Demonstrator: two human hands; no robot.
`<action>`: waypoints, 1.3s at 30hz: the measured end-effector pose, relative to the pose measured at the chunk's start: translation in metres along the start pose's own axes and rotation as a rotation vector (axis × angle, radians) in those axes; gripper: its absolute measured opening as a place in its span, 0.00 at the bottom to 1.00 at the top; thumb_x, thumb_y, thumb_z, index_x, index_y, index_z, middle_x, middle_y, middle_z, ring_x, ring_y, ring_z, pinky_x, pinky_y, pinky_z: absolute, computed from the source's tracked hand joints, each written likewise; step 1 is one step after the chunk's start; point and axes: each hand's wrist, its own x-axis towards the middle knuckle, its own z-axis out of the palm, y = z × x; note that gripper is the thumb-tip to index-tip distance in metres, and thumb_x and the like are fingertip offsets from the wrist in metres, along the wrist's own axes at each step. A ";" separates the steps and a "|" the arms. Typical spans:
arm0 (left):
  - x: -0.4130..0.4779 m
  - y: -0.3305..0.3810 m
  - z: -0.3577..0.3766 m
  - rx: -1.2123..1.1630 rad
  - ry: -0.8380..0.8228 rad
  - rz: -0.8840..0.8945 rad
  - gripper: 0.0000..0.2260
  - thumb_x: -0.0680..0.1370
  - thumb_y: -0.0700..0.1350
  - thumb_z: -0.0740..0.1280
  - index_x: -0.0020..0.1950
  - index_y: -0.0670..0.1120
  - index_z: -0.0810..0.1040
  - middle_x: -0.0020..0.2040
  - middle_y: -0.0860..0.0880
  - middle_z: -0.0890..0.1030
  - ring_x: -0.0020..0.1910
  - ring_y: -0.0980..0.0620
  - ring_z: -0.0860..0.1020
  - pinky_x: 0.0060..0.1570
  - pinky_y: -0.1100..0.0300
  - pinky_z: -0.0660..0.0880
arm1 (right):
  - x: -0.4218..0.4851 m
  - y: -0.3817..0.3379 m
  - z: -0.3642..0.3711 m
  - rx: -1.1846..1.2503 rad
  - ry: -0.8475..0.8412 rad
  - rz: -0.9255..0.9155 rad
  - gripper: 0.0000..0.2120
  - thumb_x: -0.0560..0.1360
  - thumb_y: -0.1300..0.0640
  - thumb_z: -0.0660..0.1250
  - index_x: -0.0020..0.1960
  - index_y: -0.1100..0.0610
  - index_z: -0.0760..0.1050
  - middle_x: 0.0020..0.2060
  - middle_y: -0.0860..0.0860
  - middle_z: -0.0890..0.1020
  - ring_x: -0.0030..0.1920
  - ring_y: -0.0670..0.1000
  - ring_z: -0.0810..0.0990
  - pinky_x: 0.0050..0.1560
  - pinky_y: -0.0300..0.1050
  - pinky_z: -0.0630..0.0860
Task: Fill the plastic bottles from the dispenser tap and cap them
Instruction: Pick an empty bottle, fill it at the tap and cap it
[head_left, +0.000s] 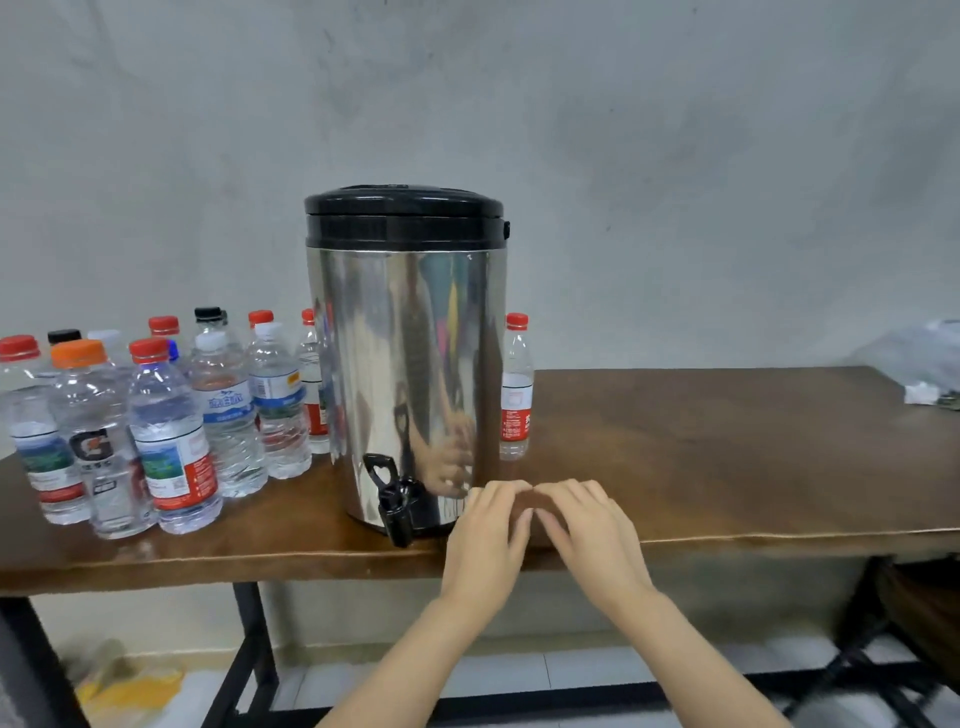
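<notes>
We log left hand (485, 530) and right hand (589, 530): relaxed, empty, resting on brown wooden tabletop (727, 441). Risk: black plastic tap (395, 501) just beside left hand; a knock could spill water.

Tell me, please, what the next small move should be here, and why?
Probably the left hand should reach for the front red-capped bottle in the cluster left of the dispenser. It and the right hand rest on the table edge holding nothing, no bottle stands under the tap, and every visible bottle wears its cap.
</notes>
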 end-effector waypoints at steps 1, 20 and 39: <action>0.012 0.001 0.010 0.026 -0.031 -0.002 0.12 0.82 0.47 0.63 0.66 0.51 0.75 0.61 0.58 0.76 0.60 0.58 0.70 0.56 0.66 0.69 | 0.005 0.011 0.000 -0.016 0.004 0.024 0.12 0.72 0.55 0.75 0.55 0.50 0.79 0.48 0.43 0.82 0.46 0.50 0.79 0.38 0.45 0.79; 0.094 -0.006 0.099 0.353 -0.351 -0.219 0.22 0.85 0.53 0.53 0.79 0.50 0.56 0.80 0.46 0.56 0.80 0.46 0.52 0.77 0.51 0.50 | 0.143 0.101 0.033 0.110 -0.189 0.263 0.29 0.79 0.46 0.65 0.76 0.47 0.59 0.67 0.48 0.73 0.65 0.49 0.72 0.61 0.46 0.76; 0.095 -0.008 0.102 0.336 -0.327 -0.219 0.21 0.85 0.52 0.55 0.77 0.48 0.61 0.76 0.46 0.63 0.77 0.46 0.58 0.76 0.51 0.60 | 0.199 0.071 0.047 0.828 -0.206 0.453 0.43 0.70 0.55 0.77 0.77 0.50 0.56 0.70 0.54 0.72 0.68 0.57 0.73 0.63 0.53 0.73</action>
